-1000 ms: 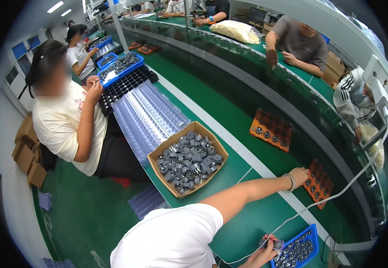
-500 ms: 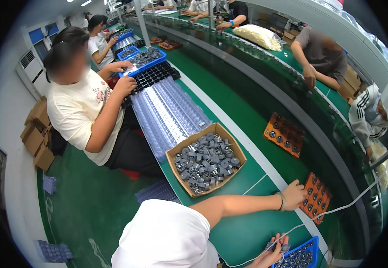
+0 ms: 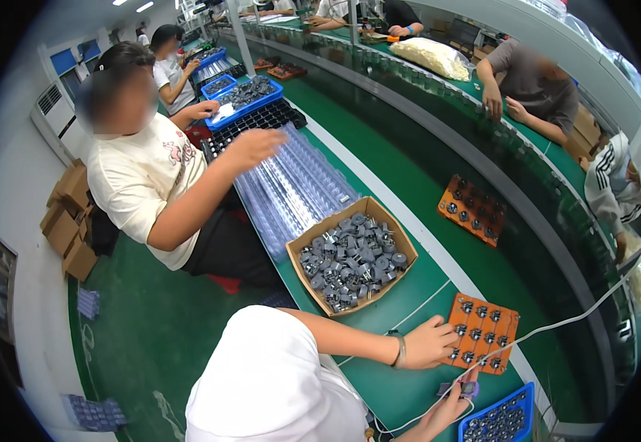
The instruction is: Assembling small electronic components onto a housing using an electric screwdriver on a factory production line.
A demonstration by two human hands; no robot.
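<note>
My left hand (image 3: 425, 345), with a bracelet at the wrist, has its fingers curled on the left edge of an orange tray (image 3: 510, 320). Dark, metallic round parts stand in rows on that tray, which lies across the white strip at the table's edge. Just below, my right hand (image 3: 447, 412) pinches a small purple-grey piece (image 3: 468, 390); its exact kind is not clear. A pale cable (image 3: 549, 328) passes in front of the tray and near this hand. Beside my right hand sits a blue bin (image 3: 532, 405) of small dark round parts.
A cardboard box (image 3: 296, 259) of grey pronged components stands ahead, beyond my left forearm. Ribbed clear plastic trays (image 3: 291, 184) lie past it, near a co-worker's hand (image 3: 258, 147). Another orange tray (image 3: 491, 214) rests on the green belt. Other people sit across the line.
My left hand has drawn the orange tray from the belt toward me, onto the table's edge. My right hand has risen slightly with its piece. The co-worker's near hand has lifted over the plastic trays.
</note>
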